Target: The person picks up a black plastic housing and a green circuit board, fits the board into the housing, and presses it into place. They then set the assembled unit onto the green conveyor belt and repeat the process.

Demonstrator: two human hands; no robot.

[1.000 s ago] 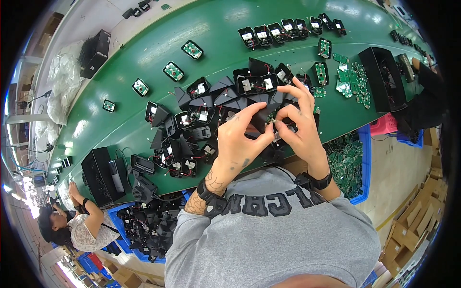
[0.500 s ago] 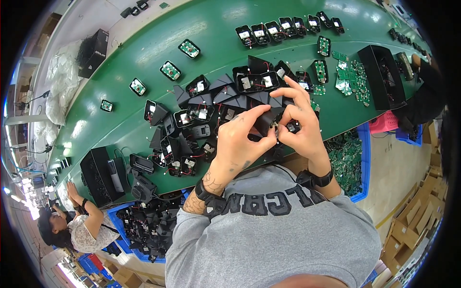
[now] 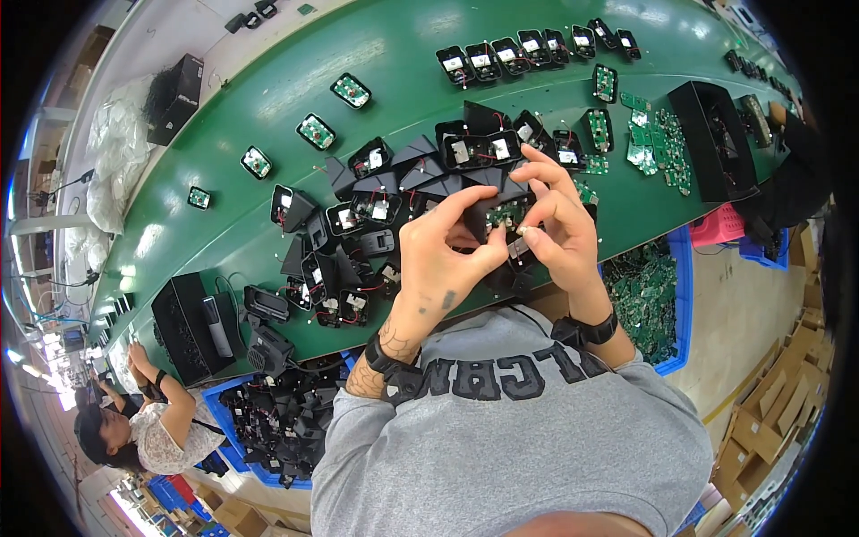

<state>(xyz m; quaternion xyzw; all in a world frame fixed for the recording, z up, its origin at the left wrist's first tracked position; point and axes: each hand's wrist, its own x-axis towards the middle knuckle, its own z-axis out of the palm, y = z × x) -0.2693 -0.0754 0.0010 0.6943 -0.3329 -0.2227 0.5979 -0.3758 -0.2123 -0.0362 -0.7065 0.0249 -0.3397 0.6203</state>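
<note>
My left hand (image 3: 447,246) grips a black plastic housing (image 3: 480,215) with thumb and forefinger, just above the table's near edge. A small green circuit board (image 3: 506,215) shows in the housing's open side. My right hand (image 3: 565,228) is at the housing's right side, its thumb and forefinger pinched close to the board. What is between those fingertips is too small to make out. Beyond my hands lie several black housings (image 3: 376,208) with red wires and pale blocks inside, some tipped on their sides.
The green table (image 3: 268,107) carries a row of open housings (image 3: 510,58) at the back and loose circuit boards (image 3: 658,148) at right. Black boxes (image 3: 711,143) stand on it. Blue bins (image 3: 684,313) sit below the near edge. A co-worker (image 3: 170,430) is at left.
The housing has turned in my left hand, so the green board inside now shows. My right fingers have shifted slightly right, apart from the left thumb.
</note>
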